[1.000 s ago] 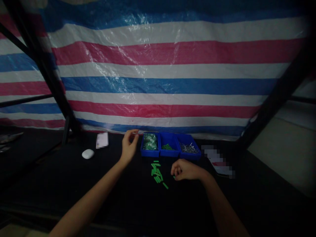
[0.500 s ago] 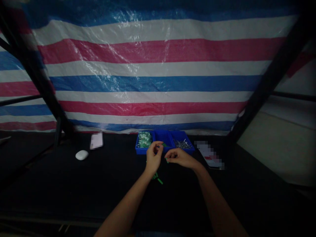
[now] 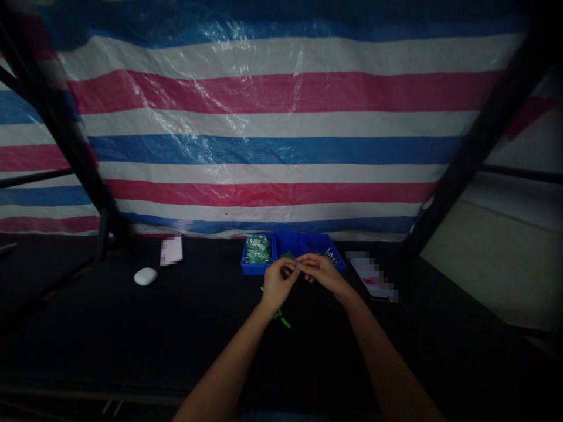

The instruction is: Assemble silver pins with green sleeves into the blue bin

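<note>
One white rounded object (image 3: pixel 145 276) is seen at left on the dark worktop (image 3: pixel 193 328). Behind the hands, blue bins (image 3: pixel 254 269) are lined up. By the left hand (image 3: pixel 276 285), whose fingertips are bunched, though on what cannot be told, loose green pieces (image 3: pixel 285 322) are partly covered; the nearest is slanted, its near end rightward. One green plug (image 3: pixel 298 265), roughly upright in view, is pinched by the right hand (image 3: pixel 325 274).
</note>
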Motion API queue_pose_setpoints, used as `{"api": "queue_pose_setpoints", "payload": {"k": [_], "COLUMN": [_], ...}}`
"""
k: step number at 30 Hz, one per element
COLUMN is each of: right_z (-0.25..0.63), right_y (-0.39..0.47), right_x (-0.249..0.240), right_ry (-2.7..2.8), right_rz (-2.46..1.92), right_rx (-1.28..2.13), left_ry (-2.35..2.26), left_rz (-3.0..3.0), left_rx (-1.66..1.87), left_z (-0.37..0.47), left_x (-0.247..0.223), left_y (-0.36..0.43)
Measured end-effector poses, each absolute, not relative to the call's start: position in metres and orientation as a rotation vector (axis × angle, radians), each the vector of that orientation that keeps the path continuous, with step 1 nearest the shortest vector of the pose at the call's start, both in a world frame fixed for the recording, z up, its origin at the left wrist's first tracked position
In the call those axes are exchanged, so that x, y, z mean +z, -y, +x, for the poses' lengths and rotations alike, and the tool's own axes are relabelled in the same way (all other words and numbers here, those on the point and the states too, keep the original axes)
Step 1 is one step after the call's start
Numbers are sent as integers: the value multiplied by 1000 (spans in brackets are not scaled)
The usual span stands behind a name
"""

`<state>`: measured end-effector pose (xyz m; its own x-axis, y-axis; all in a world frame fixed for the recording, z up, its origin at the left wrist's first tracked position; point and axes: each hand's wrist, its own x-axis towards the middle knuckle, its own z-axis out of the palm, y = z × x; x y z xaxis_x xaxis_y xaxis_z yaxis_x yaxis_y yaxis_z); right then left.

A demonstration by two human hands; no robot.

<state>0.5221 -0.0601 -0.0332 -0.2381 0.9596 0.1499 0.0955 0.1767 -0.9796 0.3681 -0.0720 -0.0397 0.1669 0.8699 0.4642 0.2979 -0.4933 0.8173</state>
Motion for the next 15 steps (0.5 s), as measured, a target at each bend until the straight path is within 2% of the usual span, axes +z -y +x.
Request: {"api": "queue_pose_setpoints", "payload": {"k": [15], "right_z": [516], "right_y": [61], "right_x": [-32], "right_ry": [1449], "right_rz": [-1138], "right_rx": [1160], "left_ry": [-1129], "left_rz": [1833], "left_rx": [1400], "left_z": [366], "left_x": [-37], "left_y": [71]}}
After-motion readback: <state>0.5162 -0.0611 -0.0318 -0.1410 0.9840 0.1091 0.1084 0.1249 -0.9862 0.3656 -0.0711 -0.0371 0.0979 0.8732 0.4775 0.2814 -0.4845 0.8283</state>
